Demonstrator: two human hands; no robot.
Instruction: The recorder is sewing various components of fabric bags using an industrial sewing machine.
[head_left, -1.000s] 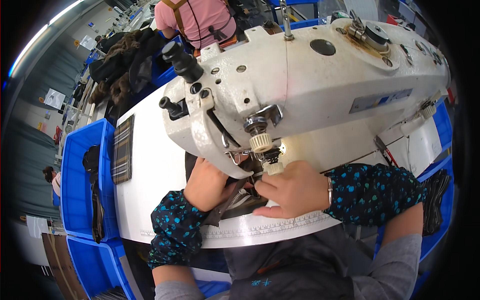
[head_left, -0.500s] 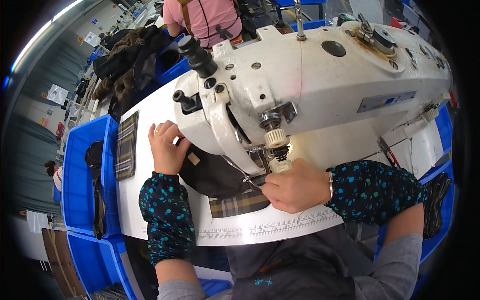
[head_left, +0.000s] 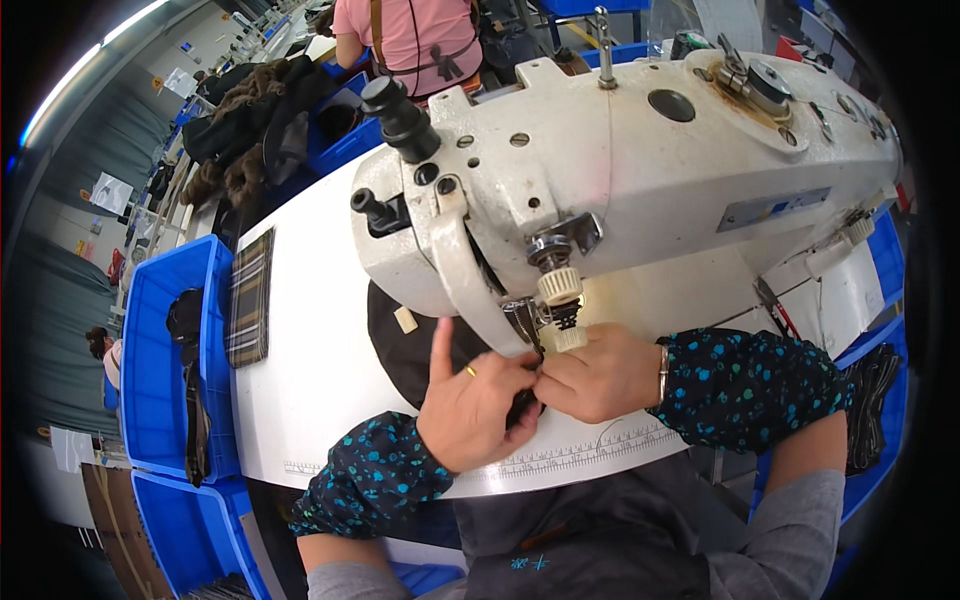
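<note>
On the white sewing table lies a dark cloth piece (head_left: pixel 393 352), partly under the head of the white sewing machine (head_left: pixel 640 165). A small beige tag (head_left: pixel 405 319) sits on the cloth. My left hand (head_left: pixel 478 408) reaches over the near part of the cloth, index finger raised, its other fingers and thumb closed on the cloth's edge beside the needle area. My right hand (head_left: pixel 600 375) is closed just right of it, below the cream tension knob (head_left: pixel 558 287). Its fingertips nearly meet the left ones, and what they hold is hidden.
A folded plaid cloth (head_left: pixel 250 300) rests at the table's left edge, beside a blue bin (head_left: pixel 172 350) with dark pieces. Red-handled scissors (head_left: pixel 778 308) lie right, behind my right sleeve. A ruler strip (head_left: pixel 590 446) runs along the front edge. A person in pink (head_left: pixel 425 45) sits beyond.
My left hand has moved from the cloth's far left, rightward and nearer, to beside my right hand. It now covers the cloth's plaid near edge. My right hand has hardly moved.
</note>
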